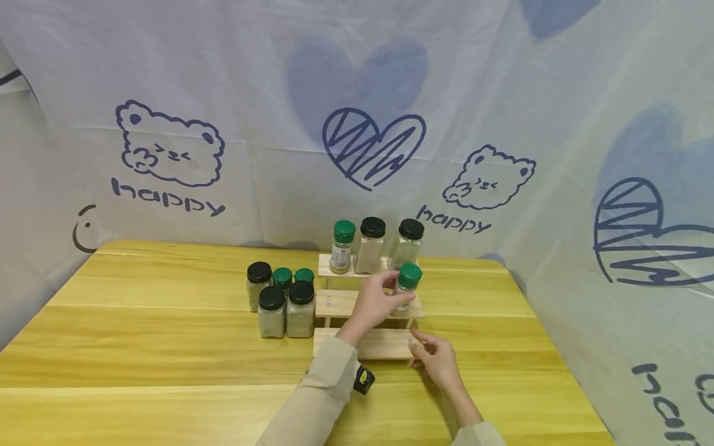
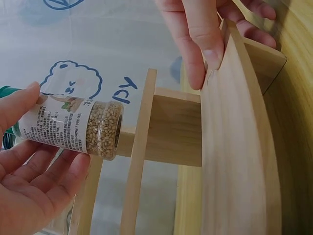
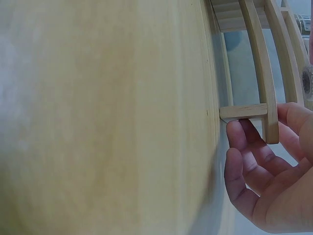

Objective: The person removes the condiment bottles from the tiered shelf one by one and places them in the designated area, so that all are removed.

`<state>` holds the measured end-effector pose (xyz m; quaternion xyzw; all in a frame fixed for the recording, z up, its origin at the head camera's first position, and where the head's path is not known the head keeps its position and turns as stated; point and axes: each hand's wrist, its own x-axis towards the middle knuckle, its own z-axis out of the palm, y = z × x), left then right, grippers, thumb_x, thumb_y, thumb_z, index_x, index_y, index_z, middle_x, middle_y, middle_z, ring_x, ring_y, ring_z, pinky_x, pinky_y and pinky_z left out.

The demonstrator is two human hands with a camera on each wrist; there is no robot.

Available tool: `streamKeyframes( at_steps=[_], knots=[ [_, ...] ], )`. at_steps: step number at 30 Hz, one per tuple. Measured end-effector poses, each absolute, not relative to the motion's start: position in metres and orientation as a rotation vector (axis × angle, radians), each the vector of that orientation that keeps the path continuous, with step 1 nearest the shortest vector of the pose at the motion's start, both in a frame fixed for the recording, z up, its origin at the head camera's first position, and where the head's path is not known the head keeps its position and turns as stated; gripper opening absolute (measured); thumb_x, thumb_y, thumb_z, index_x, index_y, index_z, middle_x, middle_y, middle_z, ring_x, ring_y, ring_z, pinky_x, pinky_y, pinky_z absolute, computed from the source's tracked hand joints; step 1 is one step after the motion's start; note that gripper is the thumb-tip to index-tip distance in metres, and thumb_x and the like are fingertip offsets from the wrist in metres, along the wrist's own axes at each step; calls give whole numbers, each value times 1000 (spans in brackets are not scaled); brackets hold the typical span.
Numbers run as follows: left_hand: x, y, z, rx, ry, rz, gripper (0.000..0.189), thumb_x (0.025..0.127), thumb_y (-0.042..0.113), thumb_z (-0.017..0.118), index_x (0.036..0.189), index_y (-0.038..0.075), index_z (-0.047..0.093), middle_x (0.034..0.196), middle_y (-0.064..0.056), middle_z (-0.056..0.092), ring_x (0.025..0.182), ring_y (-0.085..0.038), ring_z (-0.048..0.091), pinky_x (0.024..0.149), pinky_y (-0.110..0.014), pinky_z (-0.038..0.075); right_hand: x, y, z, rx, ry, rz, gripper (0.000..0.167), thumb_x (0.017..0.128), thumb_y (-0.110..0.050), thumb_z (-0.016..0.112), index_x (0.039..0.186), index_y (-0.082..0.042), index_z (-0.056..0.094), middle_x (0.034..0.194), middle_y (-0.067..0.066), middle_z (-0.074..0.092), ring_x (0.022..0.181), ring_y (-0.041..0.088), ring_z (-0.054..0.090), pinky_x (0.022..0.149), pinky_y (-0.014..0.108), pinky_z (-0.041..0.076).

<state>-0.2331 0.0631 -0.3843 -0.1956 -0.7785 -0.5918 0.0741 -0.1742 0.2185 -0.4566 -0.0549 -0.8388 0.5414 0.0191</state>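
Note:
My left hand (image 1: 375,301) holds a small seasoning jar (image 1: 409,277) with a green lid over the right end of the middle step of a wooden tiered rack (image 1: 357,344). Pale seeds that look like sesame fill the jar (image 2: 104,129), as the left wrist view shows; its base points at the step, and whether they touch I cannot tell. The right hand (image 1: 439,360) grips the right end of the lowest step, thumb on the board (image 3: 270,98) and other fingers curled by its underside. On the top step stand a green-lidded jar (image 1: 341,251) and two black-lidded jars (image 1: 370,248).
Left of the rack, several jars with black and green lids (image 1: 271,316) stand in a cluster on the wooden table (image 1: 167,347). A black object with a yellow-green mark (image 1: 364,380) lies before the rack, partly behind my left sleeve. A printed cloth (image 1: 251,93) hangs behind.

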Motion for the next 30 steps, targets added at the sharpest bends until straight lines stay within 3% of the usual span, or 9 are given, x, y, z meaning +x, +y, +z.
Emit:
streamKeyframes(
  at_steps=[11, 19, 30],
  knots=[
    [-227, 48, -385, -600, -2313, -1792, 27, 73, 12, 74, 97, 4, 64, 89, -6, 64, 82, -19, 58, 70, -26, 49, -174, 217, -455, -206, -2603, 1690, 34, 83, -8, 63, 115, 2, 58, 67, 10, 60, 52, 20, 58, 39, 24, 43],
    [-222, 37, -384, -585, -2280, -1853, 36, 72, 10, 75, 107, 4, 65, 97, -8, 65, 84, -20, 60, 67, -25, 51, -174, 217, -455, -208, -2609, 1689, 35, 83, -9, 63, 116, 2, 58, 66, 8, 60, 51, 18, 57, 39, 25, 43],
    [-213, 21, -387, -558, -2253, -1884, 38, 71, 12, 76, 106, 3, 65, 98, -10, 65, 85, -20, 61, 68, -22, 51, -175, 218, -457, -213, -2615, 1691, 35, 83, -9, 63, 116, 1, 58, 66, 6, 60, 52, 18, 57, 40, 24, 43]
  ],
)
